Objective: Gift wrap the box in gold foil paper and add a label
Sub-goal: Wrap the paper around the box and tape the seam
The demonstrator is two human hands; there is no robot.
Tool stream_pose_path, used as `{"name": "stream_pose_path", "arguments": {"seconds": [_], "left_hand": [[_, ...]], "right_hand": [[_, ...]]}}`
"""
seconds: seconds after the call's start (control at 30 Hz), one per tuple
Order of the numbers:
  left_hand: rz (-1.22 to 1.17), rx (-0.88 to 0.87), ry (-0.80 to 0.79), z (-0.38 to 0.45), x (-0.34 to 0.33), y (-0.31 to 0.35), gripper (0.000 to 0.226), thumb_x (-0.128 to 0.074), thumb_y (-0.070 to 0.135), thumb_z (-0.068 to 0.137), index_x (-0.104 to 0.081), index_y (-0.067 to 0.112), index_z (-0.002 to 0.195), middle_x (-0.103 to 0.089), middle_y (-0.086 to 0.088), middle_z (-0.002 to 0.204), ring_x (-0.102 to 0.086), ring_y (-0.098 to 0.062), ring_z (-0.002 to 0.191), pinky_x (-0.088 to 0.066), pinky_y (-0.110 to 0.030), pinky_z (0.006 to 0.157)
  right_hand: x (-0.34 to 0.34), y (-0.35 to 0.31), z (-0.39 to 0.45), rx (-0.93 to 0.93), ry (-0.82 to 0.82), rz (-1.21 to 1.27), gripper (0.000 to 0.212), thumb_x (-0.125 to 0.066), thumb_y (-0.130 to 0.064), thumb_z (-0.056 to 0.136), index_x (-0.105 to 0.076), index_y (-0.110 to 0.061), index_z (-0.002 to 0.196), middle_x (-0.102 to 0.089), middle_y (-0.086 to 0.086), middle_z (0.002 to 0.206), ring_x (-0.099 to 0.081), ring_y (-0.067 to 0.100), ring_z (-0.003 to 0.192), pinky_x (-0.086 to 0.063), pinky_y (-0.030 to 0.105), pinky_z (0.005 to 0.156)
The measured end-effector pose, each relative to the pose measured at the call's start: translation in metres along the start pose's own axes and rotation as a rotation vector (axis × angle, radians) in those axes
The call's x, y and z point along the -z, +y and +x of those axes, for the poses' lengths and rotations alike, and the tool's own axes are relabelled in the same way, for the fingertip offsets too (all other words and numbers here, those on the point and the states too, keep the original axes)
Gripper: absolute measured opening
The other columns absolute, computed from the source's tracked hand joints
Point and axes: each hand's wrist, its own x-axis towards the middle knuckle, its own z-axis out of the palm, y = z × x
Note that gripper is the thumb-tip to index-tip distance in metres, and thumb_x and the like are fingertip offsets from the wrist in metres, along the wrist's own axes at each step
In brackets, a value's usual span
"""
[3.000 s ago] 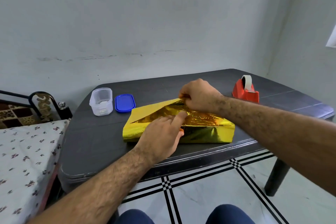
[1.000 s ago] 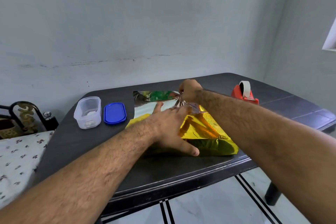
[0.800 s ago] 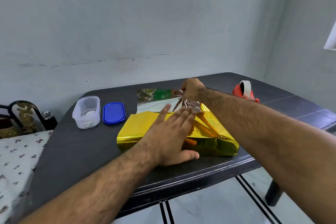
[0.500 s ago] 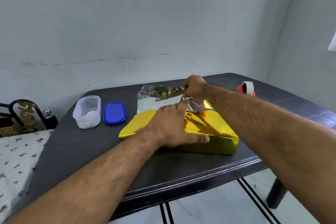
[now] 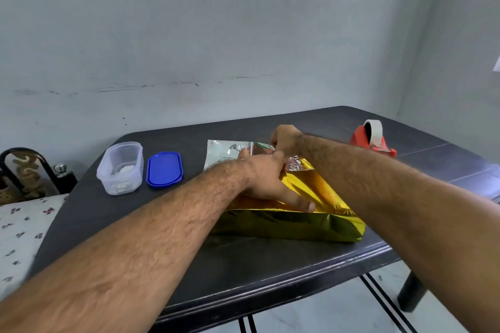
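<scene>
The box wrapped in gold foil paper (image 5: 292, 222) lies near the front edge of the dark table (image 5: 243, 273). A loose flap of the foil (image 5: 227, 151), silver side up, lies open on the table behind the box. My left hand (image 5: 267, 181) lies on top of the box, fingers reaching to the flap's fold and thumb stretched along the near top edge. My right hand (image 5: 285, 138) is at the far edge of the box, pinching the foil flap. The far side of the box is hidden by both hands.
A clear plastic tub (image 5: 120, 167) and its blue lid (image 5: 164, 169) sit at the table's left. A red tape dispenser (image 5: 373, 140) stands at the back right. A bed with a flowered sheet (image 5: 19, 232) adjoins the table's left side. A wall is close behind.
The far foil flap, folded over the box three seconds ago, has been opened back onto the table. My left hand has slid forward on the box top toward the flap.
</scene>
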Motion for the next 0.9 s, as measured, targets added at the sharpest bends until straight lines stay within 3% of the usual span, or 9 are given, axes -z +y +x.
{"name": "stream_pose_path", "arguments": {"seconds": [0.1,0.2,0.3,0.4,0.47,0.53,0.63,0.8,0.9], "left_hand": [[0.037,-0.018,0.013,-0.002,0.003,0.001,0.139,-0.059,0.107,0.043,-0.02,0.034,0.155,-0.05,0.001,0.154,-0.041,-0.036,0.142,-0.022,-0.062,0.12],[0.052,-0.004,-0.006,-0.008,0.001,-0.002,0.143,-0.064,0.105,0.038,-0.016,0.038,0.154,-0.044,-0.001,0.156,-0.033,-0.039,0.143,-0.029,-0.063,0.118],[0.079,-0.061,0.04,-0.011,-0.011,-0.005,0.14,-0.066,0.101,0.047,-0.016,0.033,0.158,-0.039,0.0,0.161,-0.033,-0.035,0.148,-0.016,-0.064,0.124],[0.11,-0.142,0.125,-0.009,-0.024,-0.007,0.137,-0.047,0.108,0.054,-0.011,0.031,0.162,-0.026,0.0,0.171,-0.025,-0.028,0.156,-0.002,-0.064,0.126],[0.119,-0.161,0.188,-0.009,-0.027,-0.009,0.134,-0.035,0.107,0.061,-0.01,0.025,0.165,-0.018,0.0,0.173,-0.017,-0.023,0.159,0.001,-0.063,0.126],[0.16,-0.206,0.318,-0.014,-0.027,-0.01,0.124,-0.029,0.104,0.07,-0.02,0.022,0.163,-0.022,0.0,0.17,-0.019,-0.022,0.157,-0.005,-0.059,0.127],[0.246,-0.278,0.477,-0.021,-0.031,-0.011,0.103,-0.025,0.098,0.081,-0.039,0.023,0.15,-0.045,0.001,0.149,-0.038,-0.021,0.139,-0.022,-0.048,0.122],[0.258,-0.273,0.394,-0.023,-0.034,-0.011,0.093,-0.02,0.092,0.089,-0.046,0.024,0.147,-0.051,0.0,0.144,-0.047,-0.019,0.13,-0.037,-0.043,0.115],[0.297,-0.281,0.45,-0.026,-0.041,-0.008,0.088,-0.015,0.085,0.095,-0.051,0.022,0.144,-0.056,-0.001,0.14,-0.052,-0.019,0.126,-0.043,-0.042,0.11]], "right_hand": [[-0.008,0.002,0.004,0.023,-0.037,-0.042,0.036,-0.078,-0.01,0.084,-0.054,-0.022,0.059,-0.055,-0.008,0.063,-0.056,0.015,0.07,-0.038,0.02,0.048],[-0.012,0.004,0.009,0.019,-0.046,-0.012,0.036,-0.076,-0.004,0.086,-0.058,-0.023,0.061,-0.058,-0.006,0.067,-0.058,0.015,0.068,-0.039,0.02,0.048],[-0.012,0.005,0.007,0.0,-0.047,0.046,0.028,-0.081,-0.006,0.083,-0.063,-0.018,0.065,-0.06,-0.005,0.066,-0.057,0.014,0.064,-0.04,0.018,0.047],[-0.003,0.005,0.0,0.003,0.004,0.059,0.009,-0.083,-0.011,0.084,-0.076,-0.015,0.082,-0.065,-0.006,0.073,-0.062,0.014,0.071,-0.044,0.019,0.053],[0.007,0.007,-0.004,0.02,0.055,0.087,0.011,-0.081,-0.009,0.084,-0.081,-0.016,0.093,-0.068,-0.006,0.077,-0.064,0.015,0.075,-0.049,0.019,0.06],[0.019,0.008,-0.009,0.03,0.106,0.124,0.017,-0.08,-0.007,0.083,-0.082,-0.015,0.098,-0.072,-0.004,0.083,-0.067,0.015,0.08,-0.054,0.023,0.067],[0.035,0.01,-0.018,0.065,0.183,0.2,0.019,-0.087,-0.009,0.078,-0.082,-0.015,0.096,-0.066,-0.01,0.075,-0.065,0.015,0.078,-0.048,0.022,0.069],[0.059,0.003,-0.041,0.137,0.223,0.161,0.023,-0.088,-0.014,0.077,-0.082,-0.017,0.099,-0.067,-0.009,0.079,-0.066,0.014,0.082,-0.044,0.021,0.066],[0.07,-0.004,-0.06,0.175,0.228,0.128,0.018,-0.083,-0.012,0.08,-0.081,-0.019,0.097,-0.064,-0.014,0.075,-0.063,0.009,0.075,-0.044,0.018,0.057]]}}
